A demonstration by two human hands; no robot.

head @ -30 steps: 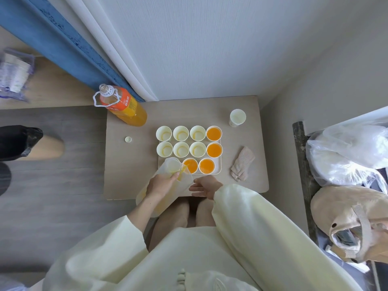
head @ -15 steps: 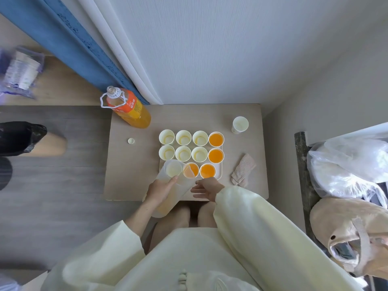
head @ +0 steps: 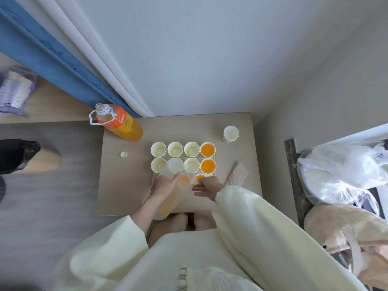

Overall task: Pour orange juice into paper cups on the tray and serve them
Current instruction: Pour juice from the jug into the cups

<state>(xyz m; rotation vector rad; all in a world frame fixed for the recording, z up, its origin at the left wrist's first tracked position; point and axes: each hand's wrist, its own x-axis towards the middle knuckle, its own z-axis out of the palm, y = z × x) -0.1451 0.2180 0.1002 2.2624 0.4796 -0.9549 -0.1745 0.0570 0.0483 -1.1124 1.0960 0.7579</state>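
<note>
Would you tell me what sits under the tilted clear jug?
A cup of orange juice shows through the jug, on the tray. Jug and left hand cover anything left of it.

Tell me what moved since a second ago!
The clear jug, gripped by the left hand, swung forward: its mouth now sits over the middle row of paper cups, not the near row. The right hand slid forward towards the near cups, fingers open. The juice bottle, cap, lone cup, cloth and filled cups stayed put.
</note>
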